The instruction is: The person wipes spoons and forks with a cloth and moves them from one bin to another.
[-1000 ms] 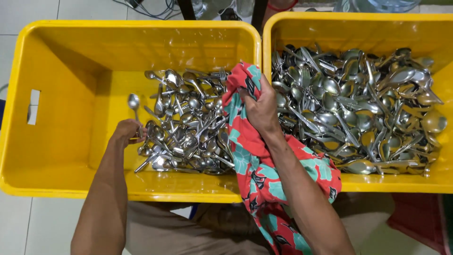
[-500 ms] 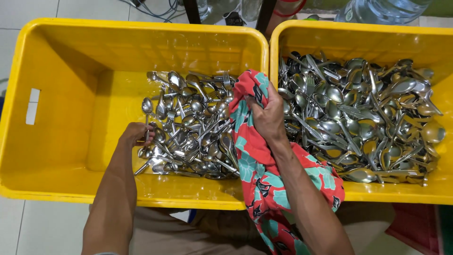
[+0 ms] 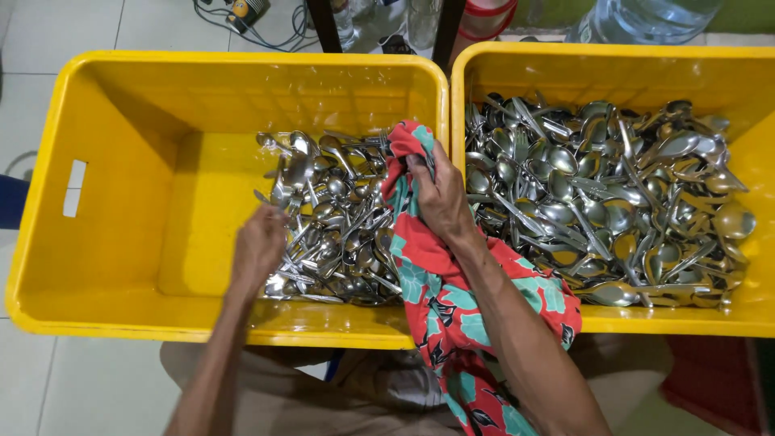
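My right hand (image 3: pixel 440 198) grips a bunched red cloth with a teal flower print (image 3: pixel 436 282), which hangs over the rims where the two yellow crates meet. My left hand (image 3: pixel 258 242) is inside the left yellow crate (image 3: pixel 105 202). Its fingers curl down onto the left side of a pile of steel spoons and forks (image 3: pixel 339 218). Whether they grip a spoon is hidden. The right yellow crate (image 3: pixel 613 69) holds a bigger heap of steel spoons (image 3: pixel 613 210) just right of my right hand.
The left half of the left crate's floor is bare yellow plastic. Behind the crates stand dark table legs (image 3: pixel 327 24), cables (image 3: pixel 242 16) and a large water bottle (image 3: pixel 646 16) on a tiled floor. My knees are below the crates.
My left hand had a spoon raised at the pile's left edge, lowered it, and now rests further right on the pile. My right hand stays gripping the cloth.
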